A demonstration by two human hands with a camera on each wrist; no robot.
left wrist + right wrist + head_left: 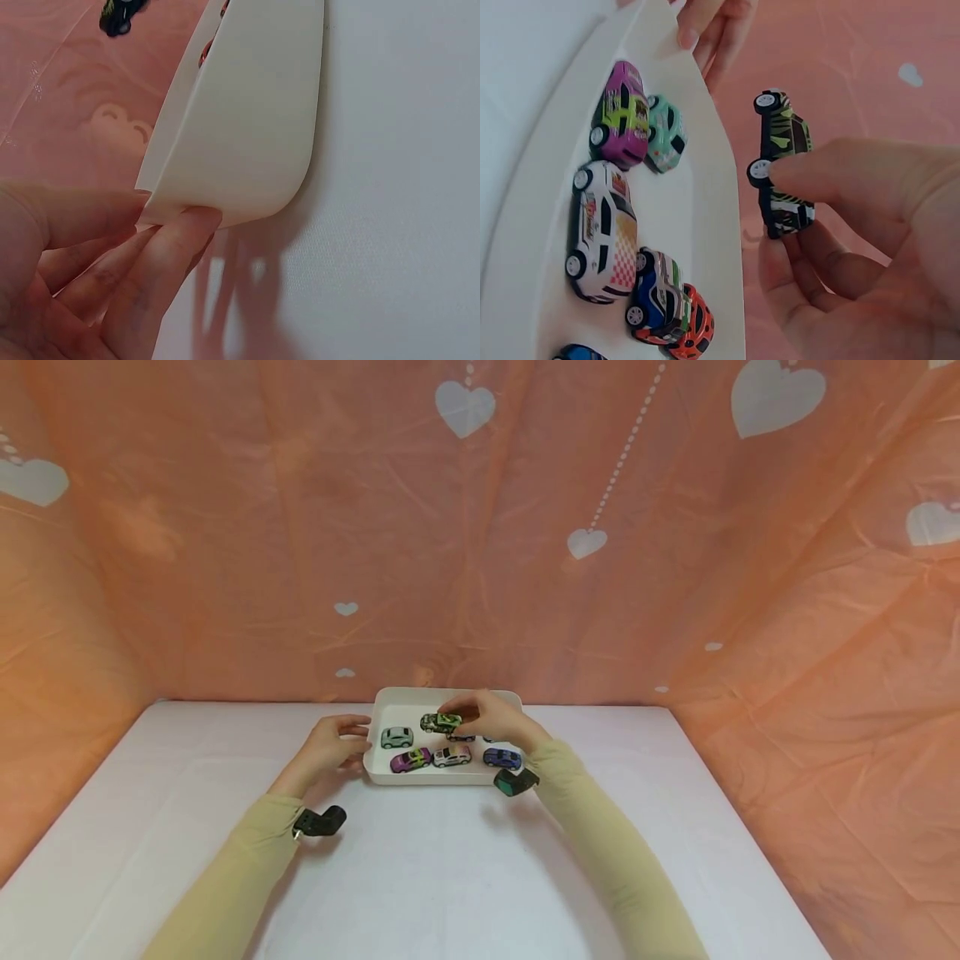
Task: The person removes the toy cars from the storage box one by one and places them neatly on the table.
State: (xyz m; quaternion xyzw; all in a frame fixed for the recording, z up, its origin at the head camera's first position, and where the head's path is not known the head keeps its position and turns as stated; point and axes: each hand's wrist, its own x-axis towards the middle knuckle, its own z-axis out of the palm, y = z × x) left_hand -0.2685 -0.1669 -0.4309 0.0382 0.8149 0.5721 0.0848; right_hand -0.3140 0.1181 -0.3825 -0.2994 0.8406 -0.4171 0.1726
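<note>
My right hand [491, 718] pinches a black-and-green toy car [787, 135] between thumb and fingertips, raised above the white tray [442, 779]. At the tray's left end, my left hand [330, 747] holds the rim, one fingertip at the edge and another digit against the outer wall [247, 135]. A mint toy car [397, 737], a purple toy car [411, 760], a white toy car [452, 756] and a blue toy car [502, 758] rest in the tray. Partly behind my right hand in the head view are a striped toy car [658, 296] and a red spotted toy car [696, 326].
The tray stands at the back of a white table [420, 877], close to an orange cloth backdrop [420, 568] printed with hearts. More orange cloth hangs at both sides. A dark wrist camera [318, 821] sits on the left sleeve and another wrist camera [516, 782] on the right.
</note>
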